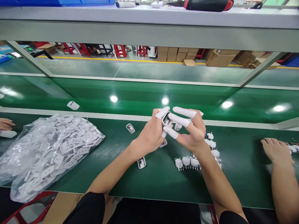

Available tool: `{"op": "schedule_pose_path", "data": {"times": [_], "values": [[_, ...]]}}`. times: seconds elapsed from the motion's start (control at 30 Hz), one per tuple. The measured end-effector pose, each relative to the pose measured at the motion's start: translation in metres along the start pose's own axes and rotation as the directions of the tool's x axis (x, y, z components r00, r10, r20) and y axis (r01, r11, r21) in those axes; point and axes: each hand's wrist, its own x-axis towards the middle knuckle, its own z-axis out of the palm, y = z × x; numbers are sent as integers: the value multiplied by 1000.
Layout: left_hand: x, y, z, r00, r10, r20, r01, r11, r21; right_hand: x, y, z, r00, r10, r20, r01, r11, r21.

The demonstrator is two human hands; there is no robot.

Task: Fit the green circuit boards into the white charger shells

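At the bench's left end, near a co-worker's hand (6, 123), a clear, crinkled plastic bag (30, 137) bulges with flat white plastic pieces and sags over the near edge. Just beyond it, a white rounded tab (73, 105) bears dark marks too small for me to read. Smooth green tabletop (116, 174) separates the bag from two rounded-rectangular white shells (130, 128). The left hand (149, 133), white-capped at the fingertips, pinches an open white plastic shell (163, 122) showing green circuitry, above the table's middle. The right hand (195, 133) spreads its white-capped fingers against it; whether it grips, I cannot tell. Rightward lie green circuit boards with white discs (186, 161), then another co-worker's hand (275, 151).
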Motion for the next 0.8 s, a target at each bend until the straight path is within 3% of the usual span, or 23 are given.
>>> {"op": "schedule_pose_path", "data": {"times": [0.13, 0.23, 0.33, 0.47, 0.53, 0.6, 0.67, 0.8], "values": [[1, 4, -4, 994, -95, 58, 95, 995, -2, 1, -3, -2, 984, 176, 30, -178, 965, 190], [2, 9, -5, 987, -143, 71, 142, 990, 11, 1, -2, -2, 916, 360, 180, -402, 825, 397], [4, 13, -5, 981, -187, 44, 189, 981, -45, 1, 3, 3, 803, 542, 247, -574, 592, 566], [6, 9, -5, 981, -191, 18, 190, 952, -239, 6, 11, 9, 583, 759, 288, -692, 278, 666], [6, 3, -3, 981, -192, 2, 185, 941, -282, 9, 12, 11, 492, 789, 368, -722, 133, 679], [6, -3, 0, 981, -195, -19, 180, 936, -301, 11, 12, 12, 431, 781, 453, -728, 4, 686], [7, -8, 3, 982, -185, -45, 162, 937, -309, 12, 10, 14, 394, 763, 511, -722, -87, 687], [8, -10, 4, 984, -150, -92, 118, 950, -289, 10, 9, 16, 351, 734, 581, -723, -183, 666]]}}
